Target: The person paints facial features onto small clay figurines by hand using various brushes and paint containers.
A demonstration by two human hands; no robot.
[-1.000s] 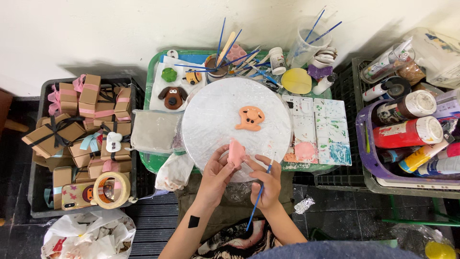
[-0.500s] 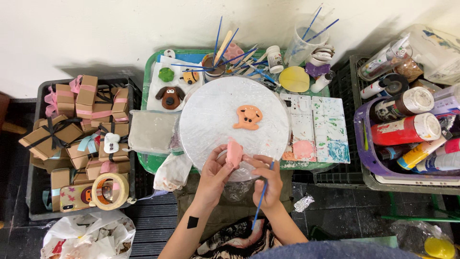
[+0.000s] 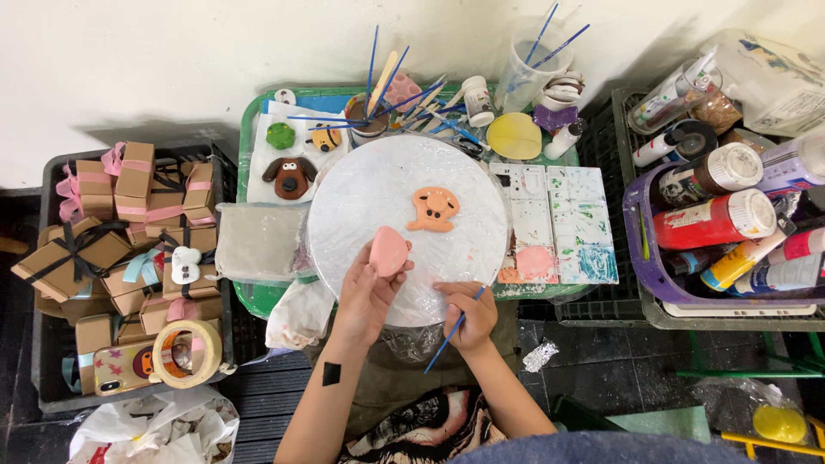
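My left hand [image 3: 365,296] holds a small pink clay piece [image 3: 388,250] over the near edge of a round white board [image 3: 361,189]. My right hand [image 3: 468,314] grips a thin blue paintbrush [image 3: 449,335], its handle pointing down toward my lap, and rests on the board's near rim. An orange clay animal face [image 3: 434,209] lies in the middle of the board.
A green tray [image 3: 249,155] behind holds brushes in a cup [image 3: 369,116], a brown dog figure [image 3: 290,176] and small painted figures. A paint palette [image 3: 559,223] lies right of the board. Paint bottles fill a purple bin [image 3: 730,219] at right. Ribboned brown boxes [image 3: 120,223] and a tape roll [image 3: 185,354] sit at left.
The view has shifted slightly. Both hands stay at the board's near edge with the pink piece and the brush; the brush hand has settled a little lower.
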